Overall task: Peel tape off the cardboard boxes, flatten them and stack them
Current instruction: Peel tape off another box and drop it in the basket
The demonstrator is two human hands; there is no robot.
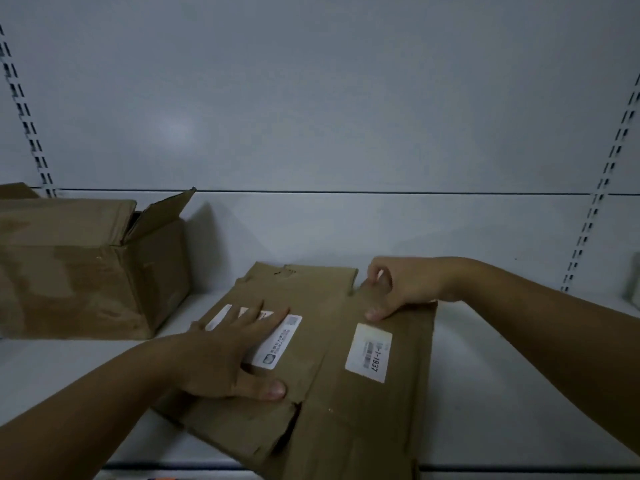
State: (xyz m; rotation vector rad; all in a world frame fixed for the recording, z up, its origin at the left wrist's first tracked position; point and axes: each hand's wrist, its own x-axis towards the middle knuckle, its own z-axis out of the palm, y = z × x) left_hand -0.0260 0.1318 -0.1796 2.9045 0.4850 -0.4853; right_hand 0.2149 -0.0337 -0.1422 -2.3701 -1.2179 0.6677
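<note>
A flattened brown cardboard box (332,396) lies on the white shelf (502,393) in front of me, with two white labels on its top face. My left hand (228,351) presses flat on it with straight fingers spread over the left label. My right hand (398,285) sits at the box's far right edge, its fingertips curled and pinching something small there, seemingly a strip of tape or the flap's edge. A second cardboard box (86,271) stands unflattened at the left with its top flaps open.
The shelf's white back panel (311,98) rises close behind the boxes, with slotted uprights at both sides. The shelf's front edge runs along the bottom of the view. A pale object shows at the far right edge.
</note>
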